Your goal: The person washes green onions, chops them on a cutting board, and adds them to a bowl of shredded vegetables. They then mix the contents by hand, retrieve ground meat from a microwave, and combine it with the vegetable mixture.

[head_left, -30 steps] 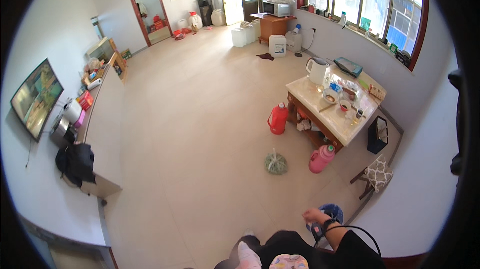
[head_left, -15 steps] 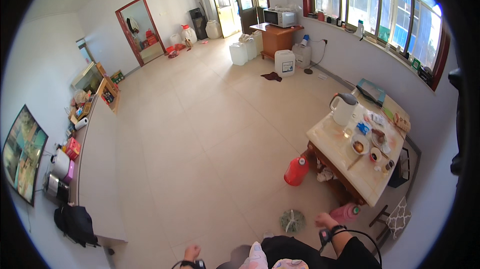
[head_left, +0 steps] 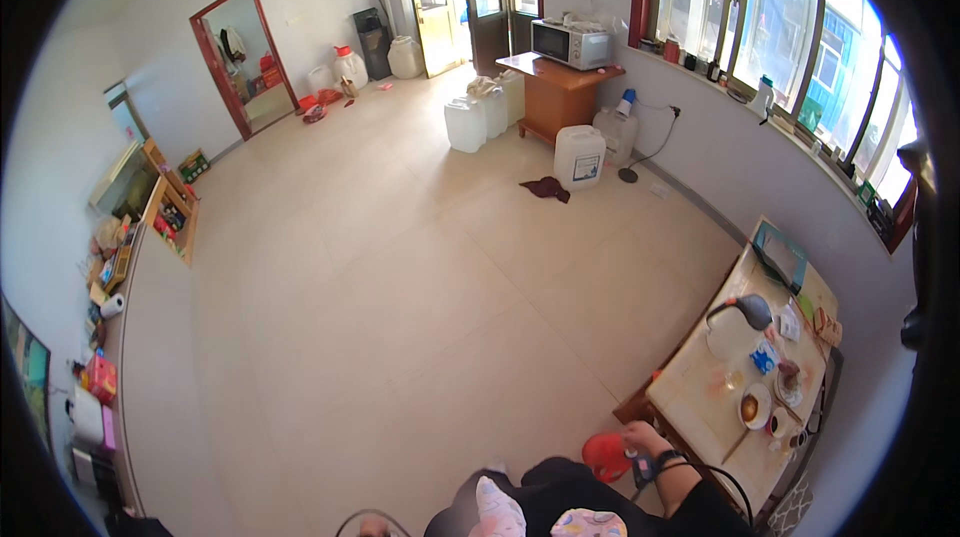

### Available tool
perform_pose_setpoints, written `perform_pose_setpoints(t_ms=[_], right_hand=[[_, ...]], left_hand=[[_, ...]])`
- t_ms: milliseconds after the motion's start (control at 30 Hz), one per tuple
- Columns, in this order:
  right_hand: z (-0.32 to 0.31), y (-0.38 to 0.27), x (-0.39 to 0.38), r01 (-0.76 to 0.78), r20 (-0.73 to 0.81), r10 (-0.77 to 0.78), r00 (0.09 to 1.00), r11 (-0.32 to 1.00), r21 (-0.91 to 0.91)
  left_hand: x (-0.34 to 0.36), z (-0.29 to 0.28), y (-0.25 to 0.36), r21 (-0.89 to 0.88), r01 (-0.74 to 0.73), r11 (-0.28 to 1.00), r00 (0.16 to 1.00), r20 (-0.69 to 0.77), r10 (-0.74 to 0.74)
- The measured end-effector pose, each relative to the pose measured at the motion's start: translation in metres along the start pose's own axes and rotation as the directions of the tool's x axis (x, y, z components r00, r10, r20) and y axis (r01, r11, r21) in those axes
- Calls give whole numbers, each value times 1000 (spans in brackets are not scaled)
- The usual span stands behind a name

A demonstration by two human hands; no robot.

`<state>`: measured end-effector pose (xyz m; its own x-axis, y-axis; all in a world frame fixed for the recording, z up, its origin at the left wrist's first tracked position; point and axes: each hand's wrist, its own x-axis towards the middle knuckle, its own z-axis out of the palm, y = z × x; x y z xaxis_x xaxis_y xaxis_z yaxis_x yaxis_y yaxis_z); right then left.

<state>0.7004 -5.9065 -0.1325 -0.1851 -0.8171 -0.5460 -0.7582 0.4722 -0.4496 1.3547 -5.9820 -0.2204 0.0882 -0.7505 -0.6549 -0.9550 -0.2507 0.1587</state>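
Observation:
My right hand (head_left: 642, 437) is curled closed beside the near corner of the dining table (head_left: 690, 384), with nothing visible in it. A red jug (head_left: 604, 457) shows just left of and below that hand; I cannot see any grip on it. My left hand (head_left: 372, 525) is low at the bottom edge, blurred and partly cut off, so its fingers do not show clearly. On the table are a pitcher (head_left: 728, 339) with a dark handle, a white bowl (head_left: 755, 405) with food, a plate (head_left: 790, 389), a small cup (head_left: 778, 423) and a blue packet (head_left: 764, 357).
Pale tiled floor (head_left: 400, 307) stretches ahead. A long low cabinet (head_left: 165, 387) runs along the left wall. Farther off are white plastic canisters (head_left: 579, 157), a dark cloth (head_left: 546, 189) on the floor, a wooden stand (head_left: 558, 102) bearing a microwave (head_left: 571, 44), and a glazed door (head_left: 430, 7).
My view has moved forward into the room. The table and red jug now lie closer, and the round green bundle and pink bottle have left the view. My left hand has dropped lower.

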Motion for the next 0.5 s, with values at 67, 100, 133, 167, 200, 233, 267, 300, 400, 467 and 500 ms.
perform_pose_setpoints(t_ms=[67, 100, 133, 167, 200, 233, 267, 300, 400, 467, 500], right_hand=[[-8, 32, 1, -354, 145, 344, 928, 690, 631], [-13, 45, 5, -388, 100, 433, 896, 655, 648], [-19, 54, 11, -414, 174, 493, 853, 434, 800], [-28, 61, 26, -482, 276, 577, 768, 239, 843], [-37, 66, 42, -499, 323, 567, 758, 185, 846], [-45, 68, 60, -555, 267, 644, 717, 296, 777], [-57, 70, 88, -560, 253, 659, 708, 305, 771], [-69, 69, 114, -570, 246, 672, 699, 315, 759], [-142, 44, 254, -68, 218, 170, 961, 909, -412], [-199, 5, 340, -221, 40, 236, 971, 818, 531], [-234, -21, 387, -221, -12, 308, 951, 711, 668]], left_hand=[[73, -104, 81, 67, -56, 996, 985, -156, 66], [105, -153, 128, -36, -93, 995, 967, -241, 81], [142, -204, 184, -112, -273, 955, 919, -323, 225], [174, -249, 240, -86, -359, 929, 881, -361, 307], [203, -289, 294, -103, -458, 883, 831, -403, 384], [224, -318, 338, -127, -611, 782, 716, -510, 477], [239, -333, 370, -153, -592, 792, 747, -473, 467], [254, -345, 393, -179, -605, 776, 746, -468, 473], [309, -370, 422, -99, -478, 873, 833, -366, 415], [326, -357, 392, -16, -396, 918, 900, -207, 384], [331, -346, 372, 21, -294, 956, 947, -128, 294]])
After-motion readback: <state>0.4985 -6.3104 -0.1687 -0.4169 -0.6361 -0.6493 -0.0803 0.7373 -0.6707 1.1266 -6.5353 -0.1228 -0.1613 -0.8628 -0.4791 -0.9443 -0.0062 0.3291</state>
